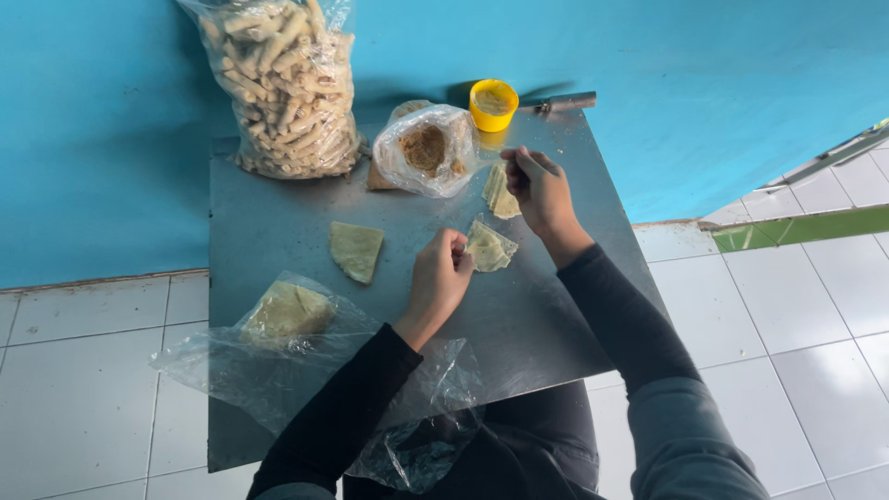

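Pinching pale wrapper [489,248] (folded, creased) with left hand [439,278]

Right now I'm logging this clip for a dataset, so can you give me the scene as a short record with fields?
Surface: grey metal sheet on white tiled floor, by a blue wall
Left hand: pinches the folded wrapper
Right hand: holds a spoon, only partly visible, above that wrapper
Filling: brown, in an open clear bag
Yellow cup: behind the filling bag
Other wrappers: one flat, one by the right hand, a stack in plastic
Finished rolls: big clear bag, back left
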Motion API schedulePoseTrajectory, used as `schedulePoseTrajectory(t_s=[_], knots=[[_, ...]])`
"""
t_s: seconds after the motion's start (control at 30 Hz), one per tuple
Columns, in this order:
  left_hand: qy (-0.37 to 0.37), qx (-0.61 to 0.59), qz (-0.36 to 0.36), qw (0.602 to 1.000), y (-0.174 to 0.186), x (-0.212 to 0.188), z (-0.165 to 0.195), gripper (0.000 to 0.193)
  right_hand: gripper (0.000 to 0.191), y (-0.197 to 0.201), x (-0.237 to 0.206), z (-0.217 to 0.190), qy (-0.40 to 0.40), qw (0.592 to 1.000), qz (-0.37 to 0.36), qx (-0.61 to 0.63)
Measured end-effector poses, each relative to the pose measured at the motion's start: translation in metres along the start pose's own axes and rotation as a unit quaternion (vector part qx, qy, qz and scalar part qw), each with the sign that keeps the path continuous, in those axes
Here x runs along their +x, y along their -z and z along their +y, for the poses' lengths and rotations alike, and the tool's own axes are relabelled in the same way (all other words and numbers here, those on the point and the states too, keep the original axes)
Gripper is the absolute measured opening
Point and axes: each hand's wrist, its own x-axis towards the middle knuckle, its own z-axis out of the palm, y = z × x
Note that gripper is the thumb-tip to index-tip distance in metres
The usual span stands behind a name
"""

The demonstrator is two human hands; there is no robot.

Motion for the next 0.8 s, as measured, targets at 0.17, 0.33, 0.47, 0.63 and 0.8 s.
schedulePoseTrajectory(t_s=[0.17,0.33,0.47,0.63,0.8], knots=[[0.028,-0.013,-0.012,0.999,-0.001,0.0,-0.006,0.025,0.026,0.036,-0.061,-0.007,-0.035,0.997,-0.005,-0.063],[0.046,-0.018,-0.022,0.999,0.001,-0.001,-0.005,0.027,0.024,0.059,-0.094,0.008,-0.014,0.99,-0.024,-0.135],[0.06,-0.031,-0.028,0.997,0.002,-0.001,-0.007,0.029,0.021,0.059,-0.108,0.019,0.037,0.978,-0.054,-0.2],[0.075,-0.044,-0.026,0.996,-0.001,-0.002,-0.011,0.03,0.017,0.047,-0.128,0.007,0.186,0.906,-0.151,-0.35],[0.114,-0.072,-0.028,0.99,-0.002,-0.001,-0.016,0.032,0.026,0.039,-0.139,-0.012,0.242,0.841,-0.19,-0.445]])
